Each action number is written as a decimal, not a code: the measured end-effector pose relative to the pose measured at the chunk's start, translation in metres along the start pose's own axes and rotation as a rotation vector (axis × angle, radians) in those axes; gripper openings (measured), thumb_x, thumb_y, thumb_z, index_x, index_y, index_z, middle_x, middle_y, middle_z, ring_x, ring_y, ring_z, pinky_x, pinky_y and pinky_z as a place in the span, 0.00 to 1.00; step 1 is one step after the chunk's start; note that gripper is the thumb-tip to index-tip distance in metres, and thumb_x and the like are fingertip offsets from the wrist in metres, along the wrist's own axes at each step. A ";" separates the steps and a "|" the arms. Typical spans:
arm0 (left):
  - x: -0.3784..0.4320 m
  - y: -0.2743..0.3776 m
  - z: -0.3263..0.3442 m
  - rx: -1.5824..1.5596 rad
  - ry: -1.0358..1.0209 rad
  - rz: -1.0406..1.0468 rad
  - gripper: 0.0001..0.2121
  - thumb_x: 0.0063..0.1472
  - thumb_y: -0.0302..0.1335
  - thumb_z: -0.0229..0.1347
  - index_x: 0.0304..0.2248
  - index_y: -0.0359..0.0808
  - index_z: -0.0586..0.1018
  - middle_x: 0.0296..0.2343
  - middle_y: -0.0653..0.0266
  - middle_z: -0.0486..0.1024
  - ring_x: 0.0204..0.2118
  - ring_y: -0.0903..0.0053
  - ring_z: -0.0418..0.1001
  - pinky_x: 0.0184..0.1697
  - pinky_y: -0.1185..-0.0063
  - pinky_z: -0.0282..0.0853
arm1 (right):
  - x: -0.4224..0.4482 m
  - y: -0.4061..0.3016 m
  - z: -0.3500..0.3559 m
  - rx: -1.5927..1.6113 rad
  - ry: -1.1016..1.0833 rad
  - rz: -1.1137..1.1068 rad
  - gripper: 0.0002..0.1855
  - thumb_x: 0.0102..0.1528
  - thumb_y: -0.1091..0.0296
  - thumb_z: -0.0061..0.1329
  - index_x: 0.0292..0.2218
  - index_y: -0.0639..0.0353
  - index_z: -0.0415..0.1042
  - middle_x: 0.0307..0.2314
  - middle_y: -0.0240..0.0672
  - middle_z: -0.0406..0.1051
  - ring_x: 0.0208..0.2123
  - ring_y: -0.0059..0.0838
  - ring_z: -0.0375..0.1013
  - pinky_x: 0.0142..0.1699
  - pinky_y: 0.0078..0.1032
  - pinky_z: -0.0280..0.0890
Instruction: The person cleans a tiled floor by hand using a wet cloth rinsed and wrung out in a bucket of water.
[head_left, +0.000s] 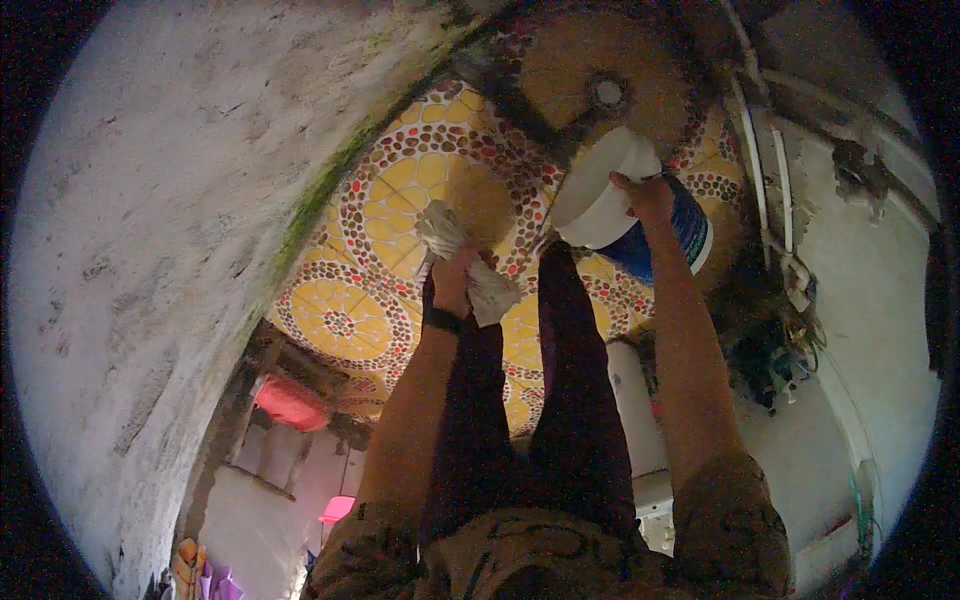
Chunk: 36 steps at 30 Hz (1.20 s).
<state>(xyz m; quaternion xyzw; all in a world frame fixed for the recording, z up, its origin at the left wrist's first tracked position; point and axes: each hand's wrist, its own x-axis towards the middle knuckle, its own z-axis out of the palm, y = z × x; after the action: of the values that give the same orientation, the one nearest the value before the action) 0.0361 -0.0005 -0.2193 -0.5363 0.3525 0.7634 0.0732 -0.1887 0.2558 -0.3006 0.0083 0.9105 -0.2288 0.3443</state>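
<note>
Bunched in my left hand (454, 281) is a pale cloth (491, 292), whose ends stick out on both sides of the fist, above the patterned floor. My right hand (649, 196) grips the rim of a bucket (600, 187), white inside and blue with a pattern outside. The bucket is tilted, its mouth facing left and towards me. Its inside shows only in part, and I cannot tell whether anything is in it. Beneath both hands lies a floor covering (401, 187) with yellow rounds ringed by brown and red pebble shapes.
A rough plastered wall (172, 150) with a green, mossy foot slants along the left. Pipes (757, 172) run down the wall at the right, with dark tangled items (772, 360) below them. A round brownish object (607, 90) stands beyond the bucket. A red item (291, 403) lies at the lower left.
</note>
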 end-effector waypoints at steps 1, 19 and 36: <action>-0.003 0.005 -0.005 -0.197 0.051 -0.145 0.14 0.52 0.29 0.54 0.37 0.31 0.69 0.24 0.60 0.72 0.25 0.72 0.73 0.27 0.75 0.71 | -0.002 -0.031 -0.001 0.112 -0.019 0.318 0.30 0.37 0.46 0.59 0.30 0.68 0.72 0.19 0.41 0.72 0.13 0.28 0.71 0.18 0.24 0.68; -0.011 -0.016 0.025 -0.137 0.061 -0.223 0.09 0.50 0.25 0.55 0.32 0.34 0.71 0.24 0.65 0.71 0.23 0.77 0.70 0.26 0.79 0.68 | -0.012 -0.012 -0.082 0.167 0.002 0.365 0.26 0.35 0.50 0.61 0.23 0.68 0.70 0.16 0.41 0.70 0.13 0.27 0.69 0.17 0.24 0.66; -0.002 -0.041 0.054 0.086 -0.119 -0.326 0.30 0.60 0.49 0.39 0.54 0.34 0.58 0.49 0.62 0.59 0.50 0.76 0.58 0.52 0.79 0.53 | -0.108 0.144 -0.089 0.936 0.269 0.682 0.18 0.47 0.56 0.53 0.33 0.62 0.68 0.24 0.35 0.68 0.25 0.27 0.70 0.32 0.27 0.70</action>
<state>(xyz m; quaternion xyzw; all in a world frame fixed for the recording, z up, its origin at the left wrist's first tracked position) 0.0155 0.0638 -0.2269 -0.5366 0.2882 0.7561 0.2395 -0.1369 0.4378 -0.2326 0.4804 0.6942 -0.4794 0.2397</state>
